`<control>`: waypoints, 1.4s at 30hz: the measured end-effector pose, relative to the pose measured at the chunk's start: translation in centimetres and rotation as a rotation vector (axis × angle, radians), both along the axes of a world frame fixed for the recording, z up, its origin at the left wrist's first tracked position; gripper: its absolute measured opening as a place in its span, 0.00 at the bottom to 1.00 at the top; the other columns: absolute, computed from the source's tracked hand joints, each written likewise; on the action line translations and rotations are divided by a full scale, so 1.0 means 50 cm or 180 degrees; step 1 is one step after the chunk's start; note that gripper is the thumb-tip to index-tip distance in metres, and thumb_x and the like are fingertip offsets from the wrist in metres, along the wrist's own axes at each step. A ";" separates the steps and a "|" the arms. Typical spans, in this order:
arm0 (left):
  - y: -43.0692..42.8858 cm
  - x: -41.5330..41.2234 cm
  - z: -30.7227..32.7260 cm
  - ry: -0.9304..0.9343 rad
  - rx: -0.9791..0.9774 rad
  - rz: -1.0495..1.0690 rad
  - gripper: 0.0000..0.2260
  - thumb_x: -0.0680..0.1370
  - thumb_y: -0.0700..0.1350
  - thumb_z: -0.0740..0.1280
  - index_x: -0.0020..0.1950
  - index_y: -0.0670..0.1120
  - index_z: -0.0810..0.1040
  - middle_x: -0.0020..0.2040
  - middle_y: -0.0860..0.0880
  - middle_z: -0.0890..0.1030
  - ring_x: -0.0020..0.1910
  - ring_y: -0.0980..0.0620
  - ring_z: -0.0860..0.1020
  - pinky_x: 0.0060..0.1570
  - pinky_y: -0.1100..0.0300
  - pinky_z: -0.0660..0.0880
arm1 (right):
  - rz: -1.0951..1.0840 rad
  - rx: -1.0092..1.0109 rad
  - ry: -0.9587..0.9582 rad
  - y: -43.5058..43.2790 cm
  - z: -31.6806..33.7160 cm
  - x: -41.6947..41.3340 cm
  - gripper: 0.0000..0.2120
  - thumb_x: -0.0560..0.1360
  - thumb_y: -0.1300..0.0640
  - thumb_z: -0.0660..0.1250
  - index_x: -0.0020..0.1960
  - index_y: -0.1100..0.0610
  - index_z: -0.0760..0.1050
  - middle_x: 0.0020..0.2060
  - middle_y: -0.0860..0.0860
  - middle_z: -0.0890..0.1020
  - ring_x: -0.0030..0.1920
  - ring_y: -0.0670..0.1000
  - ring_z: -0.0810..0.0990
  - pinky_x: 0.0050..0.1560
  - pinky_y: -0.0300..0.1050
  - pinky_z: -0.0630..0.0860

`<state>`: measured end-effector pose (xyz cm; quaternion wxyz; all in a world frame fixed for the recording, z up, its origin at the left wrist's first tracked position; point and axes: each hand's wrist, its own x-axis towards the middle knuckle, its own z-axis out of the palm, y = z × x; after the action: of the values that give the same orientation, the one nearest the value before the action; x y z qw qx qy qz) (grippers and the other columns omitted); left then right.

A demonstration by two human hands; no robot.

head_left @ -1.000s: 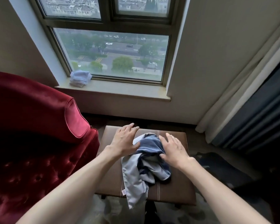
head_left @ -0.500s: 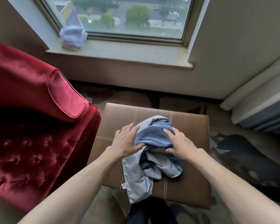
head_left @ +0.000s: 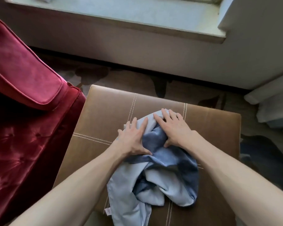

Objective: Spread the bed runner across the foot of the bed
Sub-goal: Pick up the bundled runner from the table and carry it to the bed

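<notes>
The bed runner [head_left: 160, 180], a crumpled cloth in dark and pale blue, lies bunched on a brown leather stool [head_left: 104, 111]. One end hangs over the stool's near edge. My left hand [head_left: 132, 139] rests flat on the cloth's left side, fingers spread, thumb pressed into a fold. My right hand [head_left: 175, 128] lies flat on its far top end, fingers apart. Neither hand has closed around the cloth. No bed is in view.
A red velvet armchair [head_left: 23, 103] stands close against the stool's left side. A pale window sill [head_left: 121, 15] runs along the wall ahead. Curtains [head_left: 271, 103] hang at the right. Patterned carpet [head_left: 137, 79] surrounds the stool.
The view has tilted down and closer, so the window has left the frame. Both hands have settled flat onto the far part of the cloth, the right one moving up over its top end.
</notes>
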<state>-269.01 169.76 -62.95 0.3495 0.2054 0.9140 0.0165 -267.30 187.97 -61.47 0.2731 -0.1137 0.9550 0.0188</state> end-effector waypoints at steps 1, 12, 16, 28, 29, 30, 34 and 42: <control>0.002 0.004 -0.016 0.0002 -0.0008 -0.0019 0.60 0.57 0.69 0.73 0.74 0.59 0.34 0.77 0.44 0.45 0.74 0.39 0.51 0.62 0.33 0.63 | 0.0082 0.0094 0.0003 -0.004 -0.017 0.000 0.57 0.62 0.42 0.77 0.77 0.52 0.43 0.76 0.60 0.47 0.75 0.63 0.48 0.71 0.59 0.55; 0.022 0.039 -0.093 0.0299 0.0104 0.0085 0.55 0.59 0.61 0.74 0.73 0.60 0.39 0.67 0.43 0.60 0.62 0.40 0.66 0.53 0.43 0.70 | 0.0531 0.0165 0.0385 -0.008 -0.117 0.006 0.40 0.58 0.42 0.74 0.65 0.55 0.68 0.55 0.57 0.74 0.57 0.61 0.73 0.67 0.72 0.55; 0.024 0.025 -0.091 0.0301 0.0332 0.0315 0.46 0.63 0.59 0.72 0.72 0.63 0.46 0.56 0.43 0.69 0.56 0.39 0.71 0.49 0.47 0.71 | 0.0342 -0.0107 0.0774 -0.011 -0.128 0.007 0.25 0.56 0.51 0.75 0.51 0.58 0.75 0.40 0.56 0.79 0.41 0.59 0.78 0.55 0.62 0.71; 0.007 0.067 0.016 0.1185 0.0562 0.0189 0.30 0.69 0.41 0.63 0.69 0.58 0.61 0.46 0.45 0.72 0.41 0.41 0.75 0.35 0.54 0.65 | -0.0051 -0.0490 0.1987 -0.036 -0.048 0.078 0.07 0.67 0.60 0.66 0.45 0.58 0.77 0.31 0.55 0.77 0.32 0.58 0.75 0.40 0.52 0.72; 0.007 0.073 0.032 0.1297 0.0585 0.0166 0.30 0.67 0.41 0.66 0.67 0.57 0.65 0.43 0.45 0.73 0.37 0.41 0.75 0.32 0.55 0.65 | -0.0030 -0.0494 0.2112 -0.037 -0.031 0.085 0.07 0.69 0.60 0.62 0.45 0.58 0.77 0.31 0.55 0.76 0.31 0.57 0.75 0.40 0.51 0.72; 0.005 0.080 0.047 0.1414 0.0618 0.0165 0.29 0.65 0.41 0.68 0.65 0.56 0.68 0.41 0.45 0.73 0.33 0.42 0.75 0.29 0.56 0.65 | 0.0000 -0.0481 0.2227 -0.038 -0.012 0.092 0.08 0.69 0.61 0.60 0.45 0.57 0.77 0.32 0.55 0.76 0.32 0.57 0.74 0.40 0.51 0.72; -0.012 0.115 0.113 0.1866 0.0820 0.0085 0.27 0.67 0.44 0.69 0.64 0.54 0.69 0.41 0.44 0.75 0.32 0.43 0.73 0.28 0.55 0.65 | 0.0068 -0.0386 0.2438 -0.045 0.074 0.128 0.07 0.72 0.64 0.62 0.47 0.58 0.76 0.35 0.56 0.76 0.35 0.58 0.75 0.44 0.54 0.73; -0.051 0.155 0.295 0.2113 0.1027 0.0038 0.26 0.68 0.48 0.68 0.65 0.52 0.69 0.43 0.43 0.76 0.35 0.43 0.74 0.30 0.53 0.70 | 0.0178 -0.0358 0.2231 -0.075 0.261 0.164 0.10 0.70 0.61 0.69 0.51 0.58 0.75 0.40 0.57 0.79 0.39 0.58 0.78 0.46 0.56 0.75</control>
<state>-261.25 167.23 -48.18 -0.0030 0.2467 0.9644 0.0949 -259.13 184.21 -48.42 -0.0783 -0.1412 0.9868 0.0116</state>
